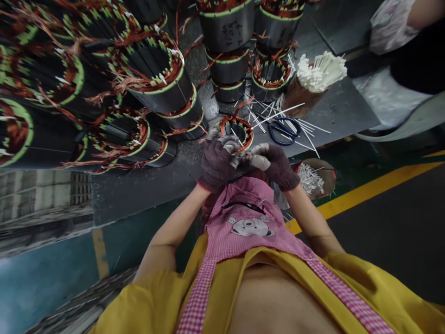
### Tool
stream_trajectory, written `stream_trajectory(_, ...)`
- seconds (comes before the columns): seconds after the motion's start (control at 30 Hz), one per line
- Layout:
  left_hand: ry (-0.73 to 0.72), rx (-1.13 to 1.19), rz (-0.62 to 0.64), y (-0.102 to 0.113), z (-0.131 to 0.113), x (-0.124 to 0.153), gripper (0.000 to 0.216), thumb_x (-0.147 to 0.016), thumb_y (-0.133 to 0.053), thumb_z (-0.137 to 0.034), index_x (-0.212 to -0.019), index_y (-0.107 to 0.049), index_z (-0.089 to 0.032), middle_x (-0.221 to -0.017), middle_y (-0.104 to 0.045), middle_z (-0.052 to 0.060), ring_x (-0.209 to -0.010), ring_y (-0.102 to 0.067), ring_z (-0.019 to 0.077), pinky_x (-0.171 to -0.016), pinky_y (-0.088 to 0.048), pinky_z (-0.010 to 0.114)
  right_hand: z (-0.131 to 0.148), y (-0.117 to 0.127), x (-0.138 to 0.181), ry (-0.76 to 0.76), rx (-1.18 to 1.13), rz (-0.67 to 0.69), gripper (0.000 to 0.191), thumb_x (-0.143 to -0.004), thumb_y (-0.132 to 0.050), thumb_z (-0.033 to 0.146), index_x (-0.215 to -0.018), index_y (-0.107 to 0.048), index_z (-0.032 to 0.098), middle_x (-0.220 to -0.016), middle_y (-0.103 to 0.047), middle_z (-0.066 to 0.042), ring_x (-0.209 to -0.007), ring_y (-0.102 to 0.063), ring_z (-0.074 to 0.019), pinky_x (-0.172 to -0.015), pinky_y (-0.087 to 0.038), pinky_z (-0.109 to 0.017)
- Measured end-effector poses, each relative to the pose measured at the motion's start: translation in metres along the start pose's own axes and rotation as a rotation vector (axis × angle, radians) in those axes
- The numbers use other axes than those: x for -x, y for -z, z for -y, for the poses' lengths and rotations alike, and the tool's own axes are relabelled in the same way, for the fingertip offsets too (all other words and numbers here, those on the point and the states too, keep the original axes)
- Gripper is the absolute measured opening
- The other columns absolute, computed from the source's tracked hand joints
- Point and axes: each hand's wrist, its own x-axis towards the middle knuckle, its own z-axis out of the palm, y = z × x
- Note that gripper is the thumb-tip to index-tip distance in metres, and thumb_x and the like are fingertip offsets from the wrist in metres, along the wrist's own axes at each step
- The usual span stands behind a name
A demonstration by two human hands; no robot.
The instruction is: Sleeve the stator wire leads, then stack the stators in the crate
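A small motor stator (248, 134), ringed with copper windings, stands at the table's near edge before me. My left hand (218, 160), in a dark knit glove with pale worn fingertips, is closed at its near left rim. From the right, my right hand (274, 164), gloved alike, pinches close to the left fingertips at the near rim. What the fingers hold is too small to make out. A white strip lies across the stator's opening. Beside it, navy-handled scissors (284, 130) rest among scattered thin white strips (311, 126).
Stacked stators with loose copper leads (158, 99) crowd the left; more stacks (227, 35) stand behind. A brown holder (301, 98) of white strips stands right. Below the table edge is a container of white scraps (311, 178). Another person's sleeve (391, 25) shows top right.
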Motion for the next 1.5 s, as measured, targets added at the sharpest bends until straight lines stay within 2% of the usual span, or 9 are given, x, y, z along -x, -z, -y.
stream_trajectory(0.17, 0.079, 0.07, 0.006, -0.003, -0.009, 0.0, 0.036, -0.103, -0.067, -0.031, -0.138, -0.067, -0.026, -0.137, -0.08, 0.013, -0.142, -0.07, 0.0364, -0.137, -0.043, 0.065, 0.001, -0.004, 0.002, 0.031, 0.129, -0.024, 0.051, -0.093, -0.084, 0.074, -0.099, -0.086, 0.024, -0.093, -0.086, -0.005, -0.085, -0.078, -0.024, -0.082, -0.068, -0.038)
stream_trajectory(0.33, 0.26, 0.204, -0.15, -0.011, -0.018, -0.005, 0.034, -0.103, -0.074, -0.04, -0.133, -0.071, -0.024, -0.136, -0.081, 0.011, -0.145, -0.067, 0.0366, -0.129, -0.052, 0.063, -0.001, 0.002, 0.008, 0.046, 0.166, -0.05, 0.043, -0.096, -0.082, 0.068, -0.107, -0.087, 0.026, -0.1, -0.086, -0.006, -0.093, -0.079, -0.0262, -0.09, -0.067, -0.042)
stream_trajectory(0.43, 0.245, 0.237, -0.128, -0.014, -0.02, -0.01, 0.015, -0.107, -0.07, -0.04, -0.113, -0.074, -0.027, -0.118, -0.085, 0.006, -0.126, -0.077, 0.0312, -0.132, -0.049, 0.064, -0.001, 0.0, 0.003, 0.096, 0.217, -0.135, 0.036, -0.095, -0.084, 0.063, -0.1, -0.085, 0.027, -0.096, -0.084, -0.006, -0.091, -0.076, -0.0258, -0.089, -0.065, -0.043)
stream_trajectory(0.53, 0.224, 0.239, -0.095, -0.015, -0.019, -0.013, 0.022, -0.111, -0.062, -0.044, -0.1, -0.072, -0.027, -0.111, -0.086, 0.005, -0.114, -0.081, 0.0264, -0.133, -0.048, 0.063, 0.004, -0.003, -0.002, 0.158, 0.296, -0.187, 0.037, -0.093, -0.085, 0.063, -0.088, -0.083, 0.026, -0.091, -0.081, -0.005, -0.089, -0.072, -0.0251, -0.084, -0.063, -0.042)
stream_trajectory(0.77, 0.183, 0.214, -0.062, -0.015, -0.014, -0.013, 0.034, -0.116, -0.049, -0.049, -0.1, -0.07, -0.027, -0.111, -0.086, 0.005, -0.114, -0.082, 0.0222, -0.129, -0.051, 0.061, 0.001, -0.004, -0.008, 0.187, 0.413, -0.209, 0.036, -0.097, -0.079, 0.058, -0.085, -0.081, 0.025, -0.082, -0.076, -0.003, -0.081, -0.066, -0.0221, -0.079, -0.057, -0.04)
stream_trajectory(0.93, 0.146, 0.234, 0.061, -0.001, -0.01, -0.014, 0.015, -0.108, -0.066, -0.04, -0.098, -0.072, -0.03, -0.118, -0.087, 0.005, -0.122, -0.081, 0.0275, -0.129, -0.054, 0.063, -0.006, -0.001, -0.014, 0.096, 0.592, -0.248, 0.031, -0.096, -0.08, 0.051, -0.08, -0.078, 0.025, -0.077, -0.072, -0.003, -0.078, -0.063, -0.0222, -0.078, -0.053, -0.039)
stream_trajectory(1.2, 0.209, 0.21, -0.029, -0.009, -0.018, -0.016, 0.007, -0.102, -0.068, -0.031, -0.104, -0.075, -0.03, -0.115, -0.085, 0.006, -0.117, -0.08, 0.0296, -0.126, -0.054, 0.064, 0.029, -0.008, -0.015, 0.323, 0.833, -0.171, 0.035, -0.105, -0.067, 0.055, -0.09, -0.078, 0.026, -0.085, -0.073, -0.007, -0.09, -0.068, -0.0279, -0.095, -0.057, -0.047)
stream_trajectory(1.33, 0.276, 0.195, -0.086, -0.015, -0.027, -0.019, 0.002, -0.098, -0.075, -0.029, -0.097, -0.073, -0.03, -0.112, -0.083, 0.005, -0.119, -0.079, 0.0312, -0.134, -0.046, 0.065, 0.051, -0.008, -0.008, 0.405, 0.551, -0.266, 0.028, -0.108, -0.067, 0.052, -0.097, -0.078, 0.028, -0.103, -0.079, -0.006, -0.104, -0.073, -0.0284, -0.102, -0.06, -0.05)
stream_trajectory(1.5, 0.27, 0.191, -0.152, -0.022, -0.031, -0.017, 0.018, -0.098, -0.075, -0.039, -0.086, -0.071, -0.027, -0.101, -0.081, 0.006, -0.11, -0.078, 0.0309, -0.123, -0.055, 0.061, 0.06, -0.022, -0.004, 0.082, 0.046, -0.145, 0.042, -0.103, -0.073, 0.067, -0.088, -0.063, 0.029, -0.078, -0.066, -0.001, -0.068, -0.061, -0.0209, -0.065, -0.058, -0.039)
